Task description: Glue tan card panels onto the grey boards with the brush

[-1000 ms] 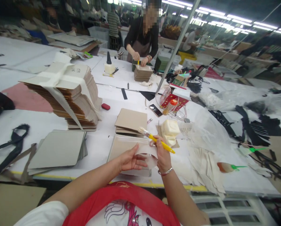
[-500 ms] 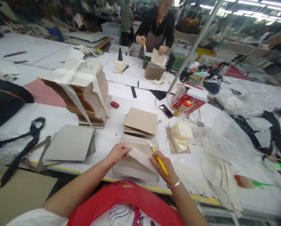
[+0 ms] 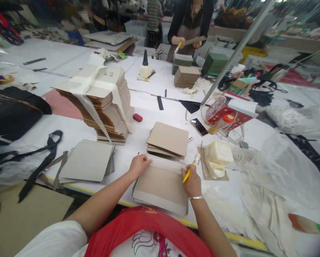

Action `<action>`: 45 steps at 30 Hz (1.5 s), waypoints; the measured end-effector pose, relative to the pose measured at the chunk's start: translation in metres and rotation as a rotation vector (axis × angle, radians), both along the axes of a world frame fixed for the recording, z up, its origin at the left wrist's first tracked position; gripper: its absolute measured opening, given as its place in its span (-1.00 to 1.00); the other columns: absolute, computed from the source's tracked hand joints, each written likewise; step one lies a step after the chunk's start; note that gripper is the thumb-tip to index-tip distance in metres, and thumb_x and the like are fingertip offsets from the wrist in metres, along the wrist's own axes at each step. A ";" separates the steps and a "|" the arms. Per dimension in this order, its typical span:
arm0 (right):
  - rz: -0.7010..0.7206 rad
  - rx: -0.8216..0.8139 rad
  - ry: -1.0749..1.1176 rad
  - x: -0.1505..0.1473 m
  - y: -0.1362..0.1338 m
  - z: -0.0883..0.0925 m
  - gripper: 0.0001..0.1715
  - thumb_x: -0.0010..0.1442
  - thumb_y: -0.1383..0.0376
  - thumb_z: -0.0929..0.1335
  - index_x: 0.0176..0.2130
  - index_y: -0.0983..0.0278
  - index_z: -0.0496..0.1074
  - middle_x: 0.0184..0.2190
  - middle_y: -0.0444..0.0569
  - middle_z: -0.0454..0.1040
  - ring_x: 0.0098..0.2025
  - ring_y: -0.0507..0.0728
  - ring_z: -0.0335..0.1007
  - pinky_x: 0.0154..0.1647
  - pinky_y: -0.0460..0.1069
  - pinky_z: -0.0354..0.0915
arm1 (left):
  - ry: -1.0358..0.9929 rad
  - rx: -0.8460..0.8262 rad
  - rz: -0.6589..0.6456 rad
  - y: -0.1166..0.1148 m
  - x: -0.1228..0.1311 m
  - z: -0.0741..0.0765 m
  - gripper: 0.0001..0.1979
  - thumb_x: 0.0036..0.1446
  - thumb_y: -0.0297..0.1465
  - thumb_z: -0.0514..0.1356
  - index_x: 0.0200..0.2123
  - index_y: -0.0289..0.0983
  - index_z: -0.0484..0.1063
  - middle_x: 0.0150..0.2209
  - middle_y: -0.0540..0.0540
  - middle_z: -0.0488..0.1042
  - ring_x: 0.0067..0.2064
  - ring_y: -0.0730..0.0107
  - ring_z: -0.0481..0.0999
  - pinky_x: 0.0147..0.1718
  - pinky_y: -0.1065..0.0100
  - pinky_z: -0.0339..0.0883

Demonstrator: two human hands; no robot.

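Both hands are now pressing down on the board (image 3: pixel 160 201) at the near tabletop (image 3: pixel 154 107) edge. The sheet (image 3: pixel 164 180) they were lifting half a second ago is lying flat on it, so laying looks done. Left hand (image 3: pixel 138 165) is resting open on the far-left corner, holding nothing. Right hand (image 3: pixel 192 182) is keeping its grip shut round the brush (image 3: pixel 188 174), bristles pointing far.

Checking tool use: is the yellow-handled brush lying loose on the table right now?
No, the right hand grips the yellow-handled brush at the right edge of the cardboard sheet.
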State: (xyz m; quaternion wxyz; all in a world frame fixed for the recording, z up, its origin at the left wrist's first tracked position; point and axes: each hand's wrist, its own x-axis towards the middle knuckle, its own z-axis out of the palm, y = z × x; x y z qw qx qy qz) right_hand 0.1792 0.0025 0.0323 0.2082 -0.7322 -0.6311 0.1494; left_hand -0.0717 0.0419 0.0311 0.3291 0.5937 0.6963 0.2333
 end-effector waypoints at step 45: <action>0.196 0.348 0.065 -0.028 -0.003 0.022 -0.68 0.20 0.18 0.13 -0.13 0.30 0.24 -0.24 0.09 0.42 -0.21 0.16 0.37 -0.18 0.09 0.28 | 0.711 0.650 -0.074 -0.129 -0.231 0.027 -0.70 0.07 -0.41 0.07 -0.10 -0.23 0.37 -0.28 -0.10 0.44 -0.22 0.29 0.42 -0.11 0.24 0.27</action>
